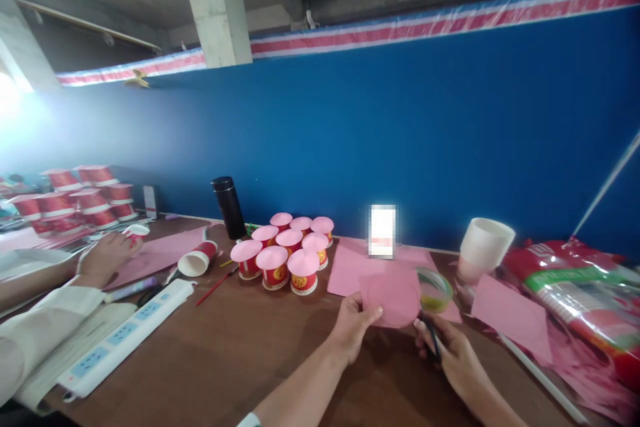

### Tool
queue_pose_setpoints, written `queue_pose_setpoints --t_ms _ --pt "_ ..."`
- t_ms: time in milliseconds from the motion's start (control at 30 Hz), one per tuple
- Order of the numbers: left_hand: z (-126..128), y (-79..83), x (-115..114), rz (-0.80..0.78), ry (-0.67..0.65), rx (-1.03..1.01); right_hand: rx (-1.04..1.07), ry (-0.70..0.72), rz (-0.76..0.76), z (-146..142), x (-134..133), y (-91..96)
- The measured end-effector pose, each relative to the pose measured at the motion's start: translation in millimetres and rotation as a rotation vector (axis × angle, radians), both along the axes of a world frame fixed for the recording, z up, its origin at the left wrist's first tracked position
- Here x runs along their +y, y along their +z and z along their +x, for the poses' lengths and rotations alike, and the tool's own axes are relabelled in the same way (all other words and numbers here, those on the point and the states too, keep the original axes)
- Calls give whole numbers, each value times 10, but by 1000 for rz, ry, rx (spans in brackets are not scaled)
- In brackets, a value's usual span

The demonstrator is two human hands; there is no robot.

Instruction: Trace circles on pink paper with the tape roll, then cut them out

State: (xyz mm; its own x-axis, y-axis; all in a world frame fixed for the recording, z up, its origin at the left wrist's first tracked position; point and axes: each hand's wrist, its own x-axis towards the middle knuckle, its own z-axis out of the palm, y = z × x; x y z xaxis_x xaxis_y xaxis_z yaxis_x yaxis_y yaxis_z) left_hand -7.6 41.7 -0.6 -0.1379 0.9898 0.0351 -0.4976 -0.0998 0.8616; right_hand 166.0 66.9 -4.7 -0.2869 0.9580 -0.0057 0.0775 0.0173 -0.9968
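My left hand point(354, 323) grips a piece of pink paper point(390, 297) at its lower left, thumb on top. The paper has a partly rounded outline. In my right hand point(447, 347) is a pair of scissors point(431, 337) with dark handles, its blades at the right edge of the paper. Behind lie larger pink sheets point(345, 267) and a roll of clear tape point(435, 288). To the left stand several red paper cups point(303, 282), each topped with a pink paper disc point(273, 257).
A black flask point(229, 207) stands by the blue wall, with a power strip point(130, 337) at left. A co-worker's hand point(107, 253) holds a cup beyond it. At right are stacked white cups point(485, 247), pink offcuts point(585, 360) and a red plastic bag point(575, 287).
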Motion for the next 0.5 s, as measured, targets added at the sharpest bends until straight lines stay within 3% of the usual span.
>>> queue_pose_setpoints --t_ms 300,500 --pt "-58 17 -4 -27 -213 -124 59 37 33 -7 -3 40" --pt "-66 15 1 -58 -260 -113 92 71 58 11 35 -8"
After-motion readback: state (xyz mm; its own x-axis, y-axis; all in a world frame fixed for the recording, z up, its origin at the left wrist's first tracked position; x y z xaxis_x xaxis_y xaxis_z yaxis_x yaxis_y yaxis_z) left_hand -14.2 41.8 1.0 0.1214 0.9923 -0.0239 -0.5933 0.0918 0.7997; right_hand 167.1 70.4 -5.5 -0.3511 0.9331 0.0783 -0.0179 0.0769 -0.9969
